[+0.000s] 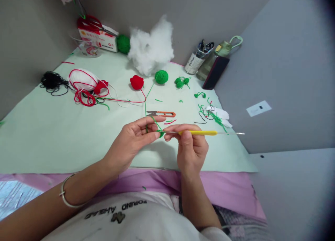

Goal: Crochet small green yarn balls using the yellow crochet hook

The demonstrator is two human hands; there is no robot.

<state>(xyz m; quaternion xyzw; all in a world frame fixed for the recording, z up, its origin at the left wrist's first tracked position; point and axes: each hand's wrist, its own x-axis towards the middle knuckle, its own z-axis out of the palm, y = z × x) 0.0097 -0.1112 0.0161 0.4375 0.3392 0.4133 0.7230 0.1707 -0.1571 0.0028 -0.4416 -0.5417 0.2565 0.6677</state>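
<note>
My right hand is closed round the yellow handle of a crochet hook, held level with its metal shaft pointing left. Between thumb and fingers, my left hand pinches a small green crochet piece. The hook's tip meets that piece. Green yarn runs over the left fingers and back to a green yarn ball. Just beyond my fingers lie orange-handled thread snips. A red yarn ball sits left of the green one.
White stuffing is heaped at the back, beside another green ball and a box with red scissors. Tangled yarn lies left. At right are yarn scraps, a pen cup, a phone and a bottle.
</note>
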